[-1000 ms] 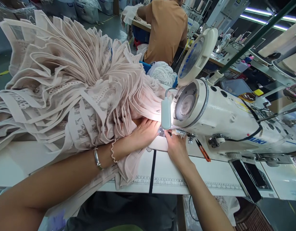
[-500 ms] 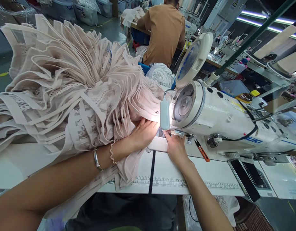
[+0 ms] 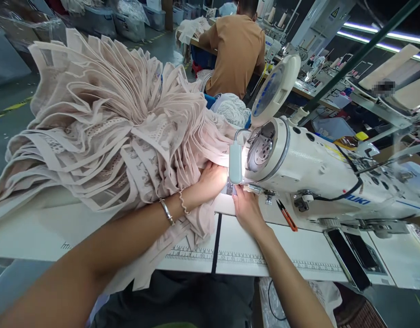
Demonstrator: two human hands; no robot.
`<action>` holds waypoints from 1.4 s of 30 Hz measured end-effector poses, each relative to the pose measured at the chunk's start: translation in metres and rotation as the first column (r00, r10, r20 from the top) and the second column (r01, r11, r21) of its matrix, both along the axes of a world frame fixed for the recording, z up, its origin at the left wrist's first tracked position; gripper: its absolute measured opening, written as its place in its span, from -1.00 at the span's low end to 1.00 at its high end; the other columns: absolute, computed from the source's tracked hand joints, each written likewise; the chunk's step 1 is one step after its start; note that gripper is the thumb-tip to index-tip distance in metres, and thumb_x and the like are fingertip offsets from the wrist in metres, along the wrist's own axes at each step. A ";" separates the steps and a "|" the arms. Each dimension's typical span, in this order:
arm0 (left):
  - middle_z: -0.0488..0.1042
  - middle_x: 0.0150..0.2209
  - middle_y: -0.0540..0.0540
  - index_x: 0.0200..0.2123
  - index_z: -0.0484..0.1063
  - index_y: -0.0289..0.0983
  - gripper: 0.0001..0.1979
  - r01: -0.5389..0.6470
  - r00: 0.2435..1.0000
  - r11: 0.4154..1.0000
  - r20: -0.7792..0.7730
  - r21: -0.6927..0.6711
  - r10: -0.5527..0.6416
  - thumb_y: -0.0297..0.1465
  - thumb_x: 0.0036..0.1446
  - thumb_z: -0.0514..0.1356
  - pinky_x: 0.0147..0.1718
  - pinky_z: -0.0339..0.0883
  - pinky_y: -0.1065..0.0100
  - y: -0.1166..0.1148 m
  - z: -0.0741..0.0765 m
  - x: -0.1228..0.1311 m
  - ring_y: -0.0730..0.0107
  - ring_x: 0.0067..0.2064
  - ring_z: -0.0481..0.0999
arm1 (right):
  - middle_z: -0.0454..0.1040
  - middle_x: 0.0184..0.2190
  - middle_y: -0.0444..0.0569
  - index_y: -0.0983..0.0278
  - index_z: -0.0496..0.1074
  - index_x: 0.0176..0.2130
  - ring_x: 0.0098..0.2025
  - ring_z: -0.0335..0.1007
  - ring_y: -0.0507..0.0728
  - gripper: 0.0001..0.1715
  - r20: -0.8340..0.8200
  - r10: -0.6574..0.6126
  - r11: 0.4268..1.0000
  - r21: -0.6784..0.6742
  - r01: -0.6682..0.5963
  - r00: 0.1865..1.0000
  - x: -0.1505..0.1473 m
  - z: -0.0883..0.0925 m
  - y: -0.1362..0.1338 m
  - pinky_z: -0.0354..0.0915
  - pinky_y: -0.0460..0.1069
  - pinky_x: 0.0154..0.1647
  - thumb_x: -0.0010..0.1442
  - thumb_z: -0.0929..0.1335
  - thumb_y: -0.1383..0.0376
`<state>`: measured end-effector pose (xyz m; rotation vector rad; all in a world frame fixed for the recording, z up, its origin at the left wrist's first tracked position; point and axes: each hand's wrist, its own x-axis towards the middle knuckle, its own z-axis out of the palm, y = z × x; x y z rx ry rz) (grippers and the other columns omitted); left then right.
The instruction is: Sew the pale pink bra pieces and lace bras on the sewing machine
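Observation:
My left hand (image 3: 213, 180) is closed on the edge of a pale pink lace-trimmed garment (image 3: 192, 157), just left of the sewing machine's needle area. Some of its fingertips are lost in the fabric and glare. Close by on the right, my right hand (image 3: 247, 208) reaches under the head of the white sewing machine (image 3: 319, 166), its thumb and fingers drawn together; what they pinch is hidden. A small lamp (image 3: 235, 163) hangs over the stitching spot and covers part of it. A large heap of matching garments (image 3: 104, 123) fans out to the left, some draping over my left forearm.
Orange-handled thread snips (image 3: 287, 215) lie right of my right hand. A phone (image 3: 346, 257) rests at the table's front edge, beyond a printed ruler (image 3: 244, 258). White lace (image 3: 230, 109) sits behind the machine. A person in a brown shirt (image 3: 235, 52) sits ahead.
The garment heap and my left forearm have shifted to the right, with more of the bare table showing at left. The machine's handwheel face looks turned. Both hands stay near the needle.

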<state>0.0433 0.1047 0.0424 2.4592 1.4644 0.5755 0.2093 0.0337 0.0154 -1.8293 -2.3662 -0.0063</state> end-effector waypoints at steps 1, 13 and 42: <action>0.51 -0.02 -0.21 0.01 0.42 -0.32 -0.67 0.047 0.997 0.999 -0.065 0.017 -0.046 -0.58 0.32 -0.06 0.07 0.29 0.17 -0.005 0.006 -0.001 0.17 0.03 0.45 | 0.54 -0.09 0.20 0.37 0.37 0.18 -0.03 0.39 0.27 -0.50 -0.001 0.000 0.999 0.054 0.000 1.000 0.002 -0.001 -0.003 0.25 0.18 0.10 0.42 0.10 0.28; 0.41 -0.33 -0.19 -0.34 0.46 -0.33 -0.67 0.118 0.898 0.856 -0.421 0.503 0.124 -0.72 0.17 -0.05 -0.01 0.27 0.06 -0.095 0.023 -0.078 0.10 -0.18 0.39 | 0.44 0.04 0.19 0.31 0.28 0.16 0.05 0.34 0.21 -0.57 -0.367 0.379 0.925 0.113 -0.364 0.850 -0.065 0.020 -0.015 0.32 0.10 0.00 0.33 0.19 0.35; 0.44 0.19 -0.30 0.18 0.40 -0.36 -0.53 0.530 0.812 0.844 -0.333 0.077 -0.479 -0.65 0.21 0.12 0.18 0.27 0.05 -0.095 0.013 -0.059 0.00 0.19 0.45 | 0.45 -0.53 -0.15 0.20 0.40 -0.14 -0.43 0.41 0.15 -0.80 -0.246 -0.313 0.945 -0.183 0.273 0.917 -0.009 0.026 -0.020 0.20 -0.03 -0.37 0.28 0.32 0.16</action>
